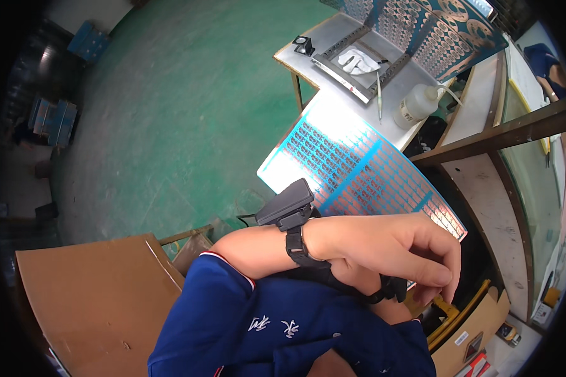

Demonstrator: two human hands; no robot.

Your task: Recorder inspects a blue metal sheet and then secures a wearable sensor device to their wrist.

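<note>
My left arm reaches across my body from the left. Its hand (402, 248) hangs loosely bent at the right, fingers curled and apart from the thumb, with nothing seen in it. A black strap (296, 245) with a boxy black device (288, 202) sits on that wrist. My right hand (352, 274) is tucked beneath the left wrist and seems to touch it; its fingers are hidden. Another black strap (382, 293) circles the right wrist. Beyond the hands, a large sheet (349, 173) with blue and copper-coloured grid patterns lies at the table's near side.
On the white table (308, 69) are a metal frame (346, 78), a white glove (358, 61), a black loupe (303, 45), a pen (379, 97) and a squeeze bottle (418, 105). Patterned panels (446, 38) stand behind. A cardboard box (100, 295) is at left, a wooden beam (503, 133) at right.
</note>
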